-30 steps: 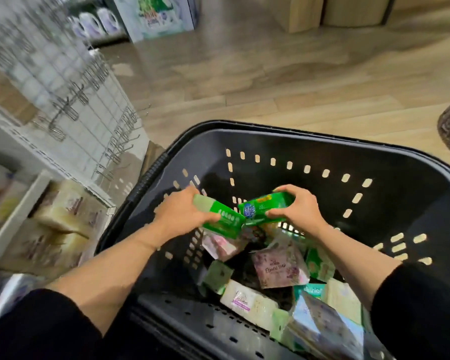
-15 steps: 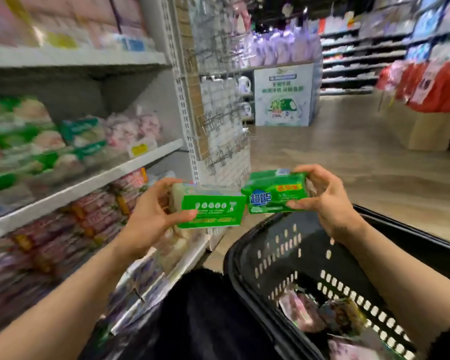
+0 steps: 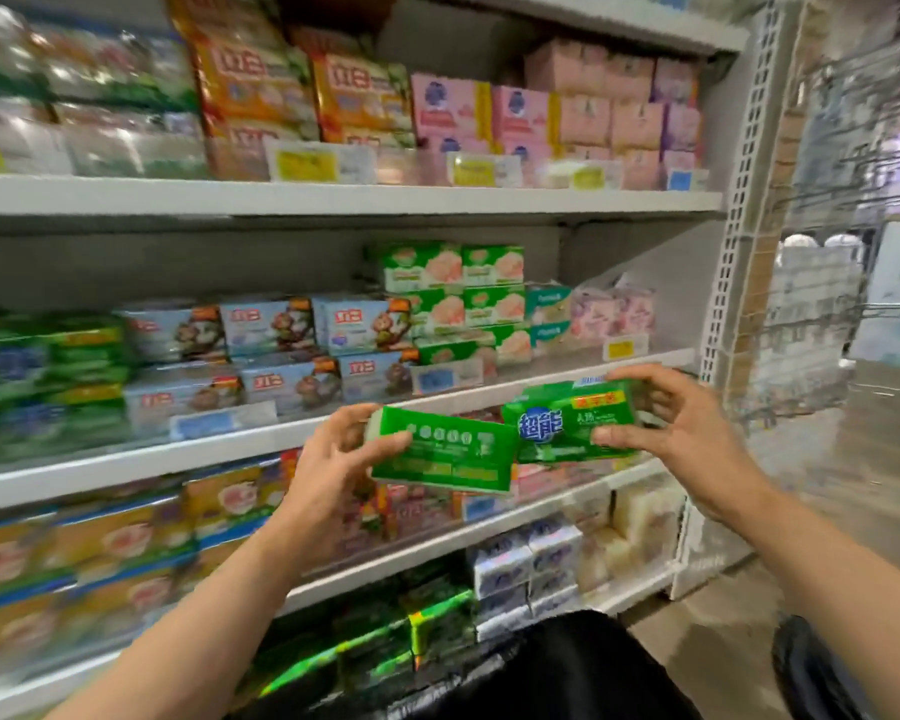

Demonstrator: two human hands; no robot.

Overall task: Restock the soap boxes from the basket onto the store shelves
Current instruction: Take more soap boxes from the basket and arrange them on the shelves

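My left hand [image 3: 333, 459] grips a green soap pack [image 3: 445, 452] by its left end, its back side with white print facing me. My right hand [image 3: 676, 433] holds a second green soap pack [image 3: 567, 423] with a blue and white logo, thumb below and fingers over its top. The two packs touch end to end in front of the middle shelf [image 3: 261, 439]. Matching green packs [image 3: 48, 371] are stacked at that shelf's far left. Only a dark rim of the basket [image 3: 801, 662] shows at the bottom right.
Shelves hold pink boxes [image 3: 541, 116] and orange packs [image 3: 292, 90] on top, blue packs [image 3: 281, 350] and green-and-peach boxes [image 3: 463, 293] in the middle, yellow packs [image 3: 100, 553] and white boxes [image 3: 531, 563] below. A white perforated upright [image 3: 733, 215] and wire hook rack [image 3: 827, 304] stand right.
Both hands lifted the two green packs out of the basket and up to shelf height. My view swung from the basket to the shelves on the left.
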